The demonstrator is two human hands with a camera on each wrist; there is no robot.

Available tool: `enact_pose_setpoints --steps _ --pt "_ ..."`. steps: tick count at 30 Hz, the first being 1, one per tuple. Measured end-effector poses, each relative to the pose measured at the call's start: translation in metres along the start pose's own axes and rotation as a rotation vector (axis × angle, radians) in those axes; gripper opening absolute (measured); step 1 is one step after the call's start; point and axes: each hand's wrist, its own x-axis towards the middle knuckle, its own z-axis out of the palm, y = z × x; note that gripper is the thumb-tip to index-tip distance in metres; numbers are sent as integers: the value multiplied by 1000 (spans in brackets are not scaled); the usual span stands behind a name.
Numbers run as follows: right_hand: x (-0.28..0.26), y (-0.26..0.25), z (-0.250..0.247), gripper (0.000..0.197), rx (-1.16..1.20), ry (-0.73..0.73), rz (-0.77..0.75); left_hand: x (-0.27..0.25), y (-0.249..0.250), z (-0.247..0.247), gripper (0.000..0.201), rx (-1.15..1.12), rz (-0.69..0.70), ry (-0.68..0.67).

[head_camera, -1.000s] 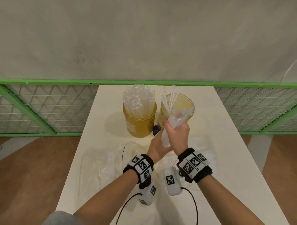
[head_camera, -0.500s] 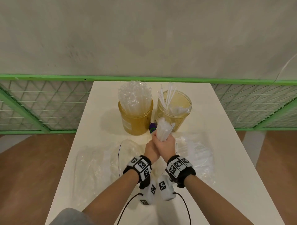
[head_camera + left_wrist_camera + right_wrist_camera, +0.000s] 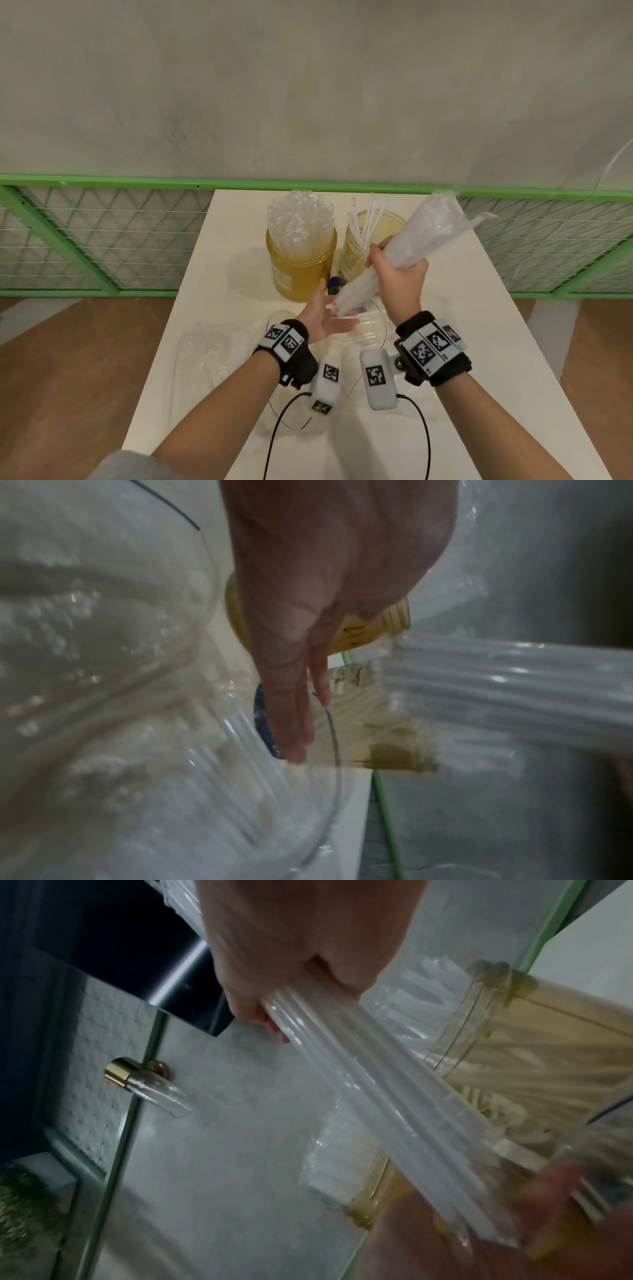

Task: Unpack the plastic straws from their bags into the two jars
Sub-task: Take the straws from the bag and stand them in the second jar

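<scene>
Two amber jars stand at the far end of the white table (image 3: 462, 342). The left jar (image 3: 301, 260) is packed with clear straws; the right jar (image 3: 356, 246) holds a few white straws. My right hand (image 3: 399, 274) grips a clear bag of straws (image 3: 424, 233) slanting up to the right in front of the right jar, and its lower end (image 3: 352, 294) points down at my left palm. In the right wrist view the fingers (image 3: 253, 1012) wrap the straw bundle (image 3: 377, 1085). My left hand (image 3: 325, 317) is open, palm up, under that end, fingers (image 3: 291, 712) straight.
Empty clear bags (image 3: 212, 346) lie crumpled on the table left of and under my hands. A small purple object (image 3: 334, 286) sits between the jars. A green mesh fence (image 3: 102, 240) runs behind the table, with wooden floor on both sides.
Both hands held the bundle together low in front of the jars. Now my right hand has lifted and tilted it up to the right, and my left hand has let go and opened.
</scene>
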Motion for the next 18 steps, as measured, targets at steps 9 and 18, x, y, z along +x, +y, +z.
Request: enact_pose_setpoints --steps 9,18 --pt "-18 16 5 17 -3 -84 88 -26 16 24 26 -25 -22 -163" --pt "-24 19 -2 14 -204 -171 -21 -68 41 47 56 461 1011 -70"
